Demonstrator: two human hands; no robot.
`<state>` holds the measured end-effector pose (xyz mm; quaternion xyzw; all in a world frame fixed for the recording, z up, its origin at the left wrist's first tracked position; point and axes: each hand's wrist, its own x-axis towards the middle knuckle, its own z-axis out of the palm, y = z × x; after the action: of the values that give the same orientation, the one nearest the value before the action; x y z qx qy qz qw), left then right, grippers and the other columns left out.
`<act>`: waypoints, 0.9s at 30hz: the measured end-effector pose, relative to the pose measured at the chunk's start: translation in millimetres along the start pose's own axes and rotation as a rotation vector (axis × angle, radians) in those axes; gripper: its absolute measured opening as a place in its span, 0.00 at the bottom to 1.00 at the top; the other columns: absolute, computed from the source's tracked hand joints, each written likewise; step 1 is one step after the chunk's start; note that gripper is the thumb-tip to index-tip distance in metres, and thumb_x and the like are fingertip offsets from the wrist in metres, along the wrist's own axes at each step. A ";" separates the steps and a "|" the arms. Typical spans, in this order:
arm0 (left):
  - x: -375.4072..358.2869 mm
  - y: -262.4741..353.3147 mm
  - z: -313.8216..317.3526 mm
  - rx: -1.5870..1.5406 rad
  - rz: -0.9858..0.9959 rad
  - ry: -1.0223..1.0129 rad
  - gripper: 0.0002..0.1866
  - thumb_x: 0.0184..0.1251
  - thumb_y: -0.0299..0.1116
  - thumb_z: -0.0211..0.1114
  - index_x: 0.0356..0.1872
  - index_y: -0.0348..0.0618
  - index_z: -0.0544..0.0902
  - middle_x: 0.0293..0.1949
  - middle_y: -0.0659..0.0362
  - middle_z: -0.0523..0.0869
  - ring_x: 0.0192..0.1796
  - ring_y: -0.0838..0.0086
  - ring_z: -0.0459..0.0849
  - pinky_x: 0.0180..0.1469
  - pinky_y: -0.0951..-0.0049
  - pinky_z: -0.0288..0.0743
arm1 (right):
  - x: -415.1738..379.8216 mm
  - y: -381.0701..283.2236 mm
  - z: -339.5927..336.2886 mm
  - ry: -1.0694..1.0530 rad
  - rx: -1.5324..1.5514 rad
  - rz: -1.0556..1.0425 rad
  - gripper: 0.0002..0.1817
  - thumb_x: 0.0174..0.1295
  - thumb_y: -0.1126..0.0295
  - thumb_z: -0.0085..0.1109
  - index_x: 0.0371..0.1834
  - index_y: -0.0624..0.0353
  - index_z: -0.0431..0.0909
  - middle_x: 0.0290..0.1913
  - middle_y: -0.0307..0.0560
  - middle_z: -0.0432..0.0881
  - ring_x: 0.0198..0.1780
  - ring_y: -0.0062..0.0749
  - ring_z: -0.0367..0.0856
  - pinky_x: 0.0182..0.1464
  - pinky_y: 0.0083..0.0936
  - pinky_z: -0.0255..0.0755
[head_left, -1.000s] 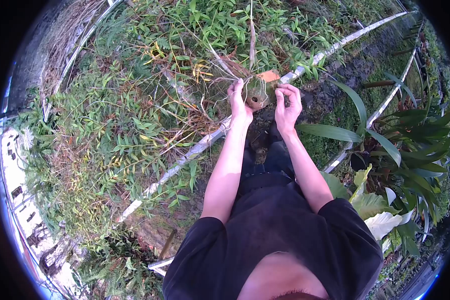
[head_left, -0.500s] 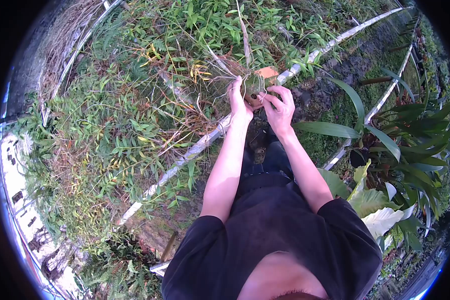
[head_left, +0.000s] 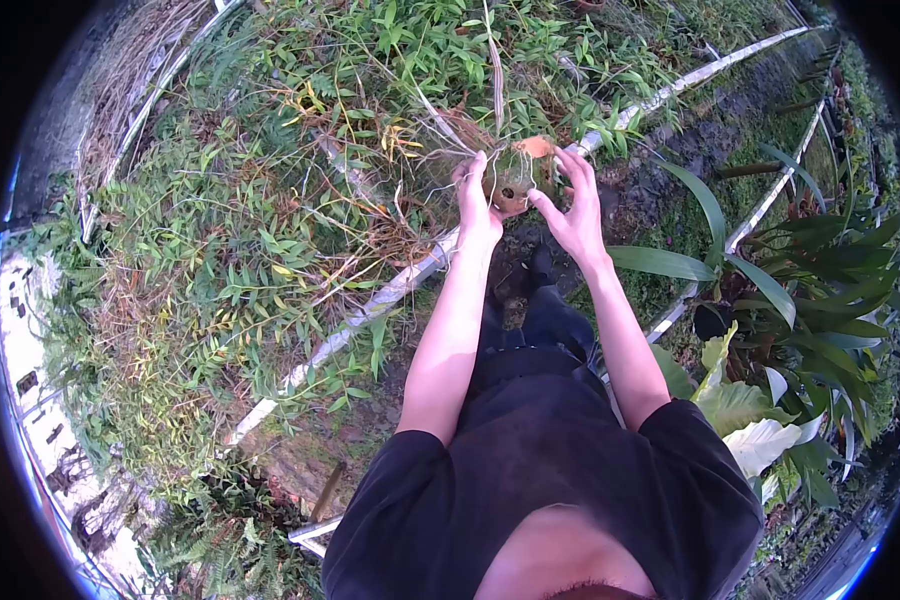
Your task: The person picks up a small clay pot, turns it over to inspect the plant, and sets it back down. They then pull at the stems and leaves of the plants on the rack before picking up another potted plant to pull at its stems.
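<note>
A raised plant bench [head_left: 390, 290] edged with a white rail runs diagonally, crowded with leafy green plants [head_left: 270, 230] and dry tangled roots. Its rail passes just below the fingers [head_left: 475, 175] of the left hand. Beneath the fingers lies dark, mossy ground [head_left: 670, 200].

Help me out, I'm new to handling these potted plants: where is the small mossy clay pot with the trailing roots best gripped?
Probably by its round body, one palm on each side, as the left hand and right hand bracket the pot now. The thin roots and stems sprouting from the top look too wiry and frail to bear it, while the curved wall looks firm and fits cupped fingers.
</note>
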<state>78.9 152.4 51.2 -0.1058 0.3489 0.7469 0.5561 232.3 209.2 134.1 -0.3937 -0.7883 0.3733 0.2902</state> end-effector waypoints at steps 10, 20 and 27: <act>-22.9 -0.3 9.4 0.175 0.162 0.056 0.23 0.74 0.54 0.60 0.59 0.58 0.64 0.55 0.57 0.78 0.49 0.56 0.84 0.42 0.38 0.85 | 11.4 8.6 41.7 0.112 -0.064 0.032 0.47 0.56 0.52 0.73 0.75 0.59 0.60 0.71 0.63 0.64 0.68 0.59 0.71 0.68 0.46 0.70; -27.9 5.9 -6.3 0.071 0.180 -0.123 0.26 0.80 0.48 0.54 0.73 0.57 0.62 0.67 0.56 0.70 0.63 0.59 0.77 0.55 0.49 0.81 | 10.1 2.9 41.3 0.002 -0.092 -0.013 0.61 0.49 0.57 0.80 0.78 0.67 0.45 0.74 0.71 0.54 0.75 0.64 0.60 0.75 0.47 0.61; -18.0 -2.5 -14.4 0.128 0.237 -0.067 0.29 0.78 0.40 0.60 0.74 0.53 0.59 0.65 0.56 0.73 0.66 0.67 0.75 0.64 0.61 0.75 | -11.1 -3.4 43.1 -0.036 -0.256 -0.078 0.71 0.35 0.63 0.87 0.81 0.60 0.43 0.76 0.72 0.49 0.75 0.70 0.58 0.72 0.49 0.67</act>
<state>84.3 130.0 49.4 -0.0030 0.3872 0.7867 0.4808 204.3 183.0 111.2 -0.3896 -0.8493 0.2653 0.2376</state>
